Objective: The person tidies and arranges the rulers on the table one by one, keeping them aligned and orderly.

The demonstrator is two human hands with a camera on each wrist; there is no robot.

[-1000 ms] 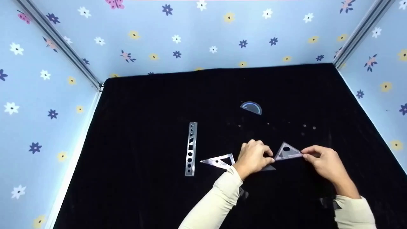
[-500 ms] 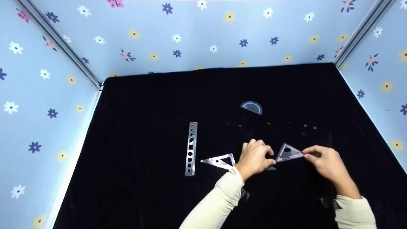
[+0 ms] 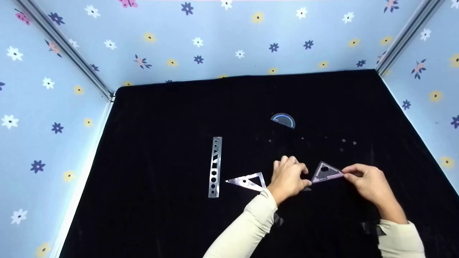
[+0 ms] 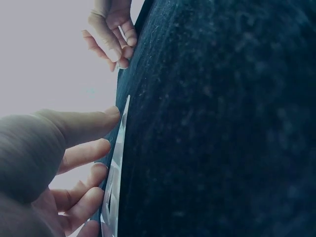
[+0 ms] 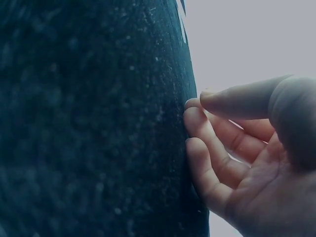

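Note:
My right hand (image 3: 369,182) pinches the right corner of a small clear set square (image 3: 325,173) between thumb and forefinger. In the right wrist view that hand (image 5: 237,148) shows its thumb against the fingertips, and the set square is hidden. My left hand (image 3: 289,177) has its bent fingers apart over a longer clear set square (image 3: 247,181). Its thumb is by the small set square's left corner; whether they touch I cannot tell. The left wrist view shows this hand (image 4: 59,153) beside the long set square's edge (image 4: 116,168), with a gap between thumb and forefinger.
A clear stencil ruler (image 3: 214,166) lies left of the long set square. Farther back is a clear protractor (image 3: 283,120). Black cloth (image 3: 161,143) covers the table, with pale specks on it. Flower-patterned blue walls (image 3: 215,36) enclose the back and sides.
The small set square has shifted slightly right and turned a little, with my right hand still pinching its corner. My left hand has moved slightly right. The ruler and protractor lie as before.

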